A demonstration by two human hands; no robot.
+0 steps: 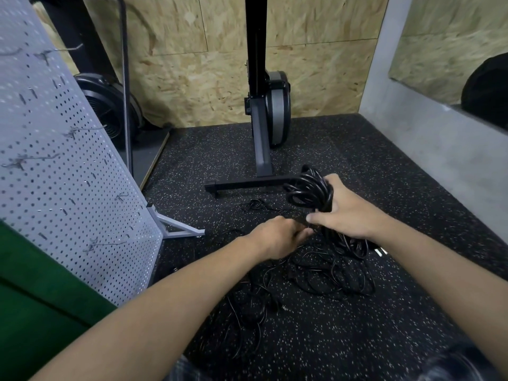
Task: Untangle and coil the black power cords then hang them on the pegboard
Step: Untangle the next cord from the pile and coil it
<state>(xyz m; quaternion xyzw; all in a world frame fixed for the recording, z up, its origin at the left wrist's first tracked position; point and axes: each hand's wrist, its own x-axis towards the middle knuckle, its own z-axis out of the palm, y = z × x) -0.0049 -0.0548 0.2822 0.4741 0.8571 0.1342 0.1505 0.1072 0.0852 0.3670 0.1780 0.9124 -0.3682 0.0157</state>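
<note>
The right hand (347,213) holds the cord bundle (308,190) in a closed grip; just left, the left hand (276,237) pinches a strand (316,232).

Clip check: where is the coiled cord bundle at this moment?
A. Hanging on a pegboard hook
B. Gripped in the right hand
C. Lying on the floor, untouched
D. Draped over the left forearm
B: the right hand grips the coil above the floor, and the pegboard hooks carry no cord.

I count one pegboard (68,160); right of it, one left hand (277,236), one right hand (346,215), one cord bundle (305,189), one loose tangle (338,273).
</note>
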